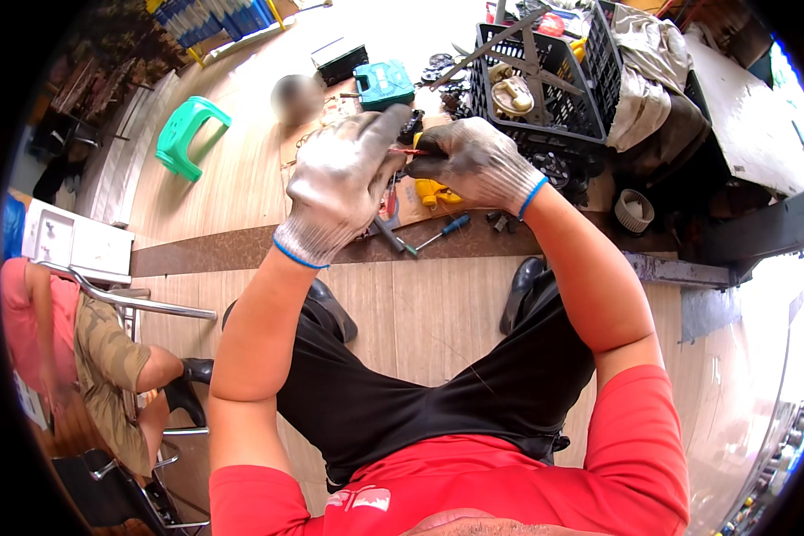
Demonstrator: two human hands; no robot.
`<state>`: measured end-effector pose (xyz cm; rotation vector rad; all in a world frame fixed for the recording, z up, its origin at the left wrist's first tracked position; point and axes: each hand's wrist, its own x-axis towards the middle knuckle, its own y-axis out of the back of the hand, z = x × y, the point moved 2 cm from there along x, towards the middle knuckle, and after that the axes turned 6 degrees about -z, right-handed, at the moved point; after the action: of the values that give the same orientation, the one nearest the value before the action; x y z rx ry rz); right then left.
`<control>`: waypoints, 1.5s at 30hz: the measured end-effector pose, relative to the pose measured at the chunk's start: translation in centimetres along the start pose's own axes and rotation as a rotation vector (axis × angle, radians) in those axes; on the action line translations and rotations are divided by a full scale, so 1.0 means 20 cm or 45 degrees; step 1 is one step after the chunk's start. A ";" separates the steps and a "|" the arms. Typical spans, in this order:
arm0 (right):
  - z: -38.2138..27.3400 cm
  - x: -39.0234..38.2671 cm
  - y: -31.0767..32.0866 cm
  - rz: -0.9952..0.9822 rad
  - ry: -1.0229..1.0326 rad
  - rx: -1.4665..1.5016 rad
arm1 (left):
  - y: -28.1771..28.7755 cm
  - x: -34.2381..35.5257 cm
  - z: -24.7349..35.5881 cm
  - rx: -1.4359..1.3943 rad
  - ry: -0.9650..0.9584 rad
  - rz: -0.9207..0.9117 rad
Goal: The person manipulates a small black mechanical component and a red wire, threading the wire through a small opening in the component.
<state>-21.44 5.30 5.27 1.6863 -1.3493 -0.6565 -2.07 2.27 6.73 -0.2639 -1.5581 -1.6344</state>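
Observation:
My left hand and my right hand, both in grey gloves with darkened fingers, meet at the upper middle, pinching a thin red wire-like item; its ends are hidden by the fingers. Just beneath them lies a yellow plastic object on a littered board. A blue-handled screwdriver and a grey-handled tool lie nearer me. Beyond my hands are a teal tool case and several small black parts.
A black crate holding metal pieces stands right, by draped cloth and a white drum. A metal beam runs along the right. A green stool stands left; another person sits at lower left beside chrome chair rails.

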 end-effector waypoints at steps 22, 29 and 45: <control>-0.05 -0.17 0.21 0.283 -0.353 0.466 | 0.06 -0.01 -0.10 0.442 0.001 0.105; -0.09 -0.09 -0.06 -0.095 -0.071 0.643 | 0.02 0.03 -0.05 0.504 -0.054 0.089; -0.02 -0.06 -0.09 -0.381 -0.462 1.414 | 0.08 0.00 -0.07 0.278 0.044 0.080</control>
<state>-20.54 6.57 3.75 2.7813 -1.9213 -0.3760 -0.50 1.25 7.61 -0.1647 -1.6693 -1.3997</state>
